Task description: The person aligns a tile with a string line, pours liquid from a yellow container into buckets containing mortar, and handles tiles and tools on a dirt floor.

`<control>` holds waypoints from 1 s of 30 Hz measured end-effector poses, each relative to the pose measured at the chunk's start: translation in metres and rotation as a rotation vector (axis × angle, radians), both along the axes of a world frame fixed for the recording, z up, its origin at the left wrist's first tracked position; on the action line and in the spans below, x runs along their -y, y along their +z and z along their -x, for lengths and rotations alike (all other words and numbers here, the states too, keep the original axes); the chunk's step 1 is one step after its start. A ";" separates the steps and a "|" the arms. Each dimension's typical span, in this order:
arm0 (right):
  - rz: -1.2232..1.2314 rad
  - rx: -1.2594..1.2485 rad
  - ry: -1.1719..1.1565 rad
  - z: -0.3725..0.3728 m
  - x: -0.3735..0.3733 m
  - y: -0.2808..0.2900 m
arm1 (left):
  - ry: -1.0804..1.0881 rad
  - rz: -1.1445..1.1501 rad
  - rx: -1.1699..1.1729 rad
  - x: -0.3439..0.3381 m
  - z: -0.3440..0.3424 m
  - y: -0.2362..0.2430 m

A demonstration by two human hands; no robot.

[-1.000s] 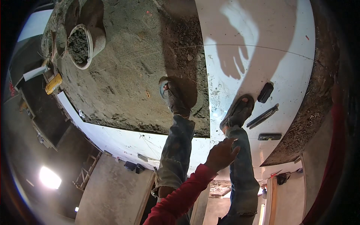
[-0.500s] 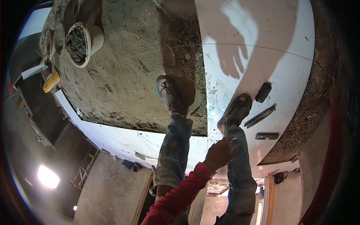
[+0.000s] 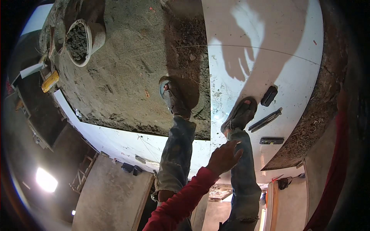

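My left hand (image 3: 224, 158), in a red sleeve, hovers over my right shin with the thumb apart from the fingers and nothing visible in it. My right hand (image 3: 342, 98) is dim at the far right rim, and its fingers do not show clearly. Between my right foot and the right edge of a large white slab (image 3: 285, 73) lie three things. These are a dark block (image 3: 269, 96), a long narrow dark tool (image 3: 265, 120) and a small dark level (image 3: 271, 141) with a yellowish vial. Neither hand touches them.
My left foot (image 3: 171, 96) stands on grey mortar-like ground (image 3: 131, 77); my right foot (image 3: 241, 112) is on the slab. A white bucket (image 3: 95, 38) of grey mix stands far left. A thin string (image 3: 277, 50) crosses the slab. White slabs (image 3: 111, 140) border the near side.
The whole view has shifted slightly, with the ground and the things on it sitting a little further left. My left hand keeps nearly the same pose over my shin.
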State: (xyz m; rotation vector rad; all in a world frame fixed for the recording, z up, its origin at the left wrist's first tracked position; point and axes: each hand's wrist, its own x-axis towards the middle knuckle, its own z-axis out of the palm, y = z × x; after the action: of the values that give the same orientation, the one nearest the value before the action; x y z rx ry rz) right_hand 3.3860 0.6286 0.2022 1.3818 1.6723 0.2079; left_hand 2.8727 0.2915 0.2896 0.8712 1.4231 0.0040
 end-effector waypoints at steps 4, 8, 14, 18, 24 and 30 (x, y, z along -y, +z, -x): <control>0.004 0.022 0.006 -0.006 0.001 -0.004 | -0.035 0.031 -0.024 0.006 -0.003 -0.002; 0.008 0.046 0.010 -0.011 -0.002 -0.008 | 0.005 0.035 0.004 0.000 -0.003 -0.002; 0.034 0.128 0.013 -0.017 -0.003 -0.012 | -0.037 0.062 -0.001 -0.001 -0.003 0.002; -0.032 0.009 0.074 -0.035 0.012 -0.018 | 0.078 -0.028 -0.011 0.006 -0.002 0.003; -0.165 -0.118 0.337 -0.053 0.000 -0.022 | 0.145 -0.064 0.013 0.005 0.000 -0.008; -0.028 -0.012 0.123 -0.026 -0.005 -0.031 | 0.075 -0.043 -0.071 0.005 0.014 0.001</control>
State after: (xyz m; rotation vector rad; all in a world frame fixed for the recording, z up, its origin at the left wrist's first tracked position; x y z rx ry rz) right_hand 3.4121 0.6336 0.1716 1.3035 1.7721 0.2949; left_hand 2.8582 0.2864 0.2905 0.8597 1.5267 0.0611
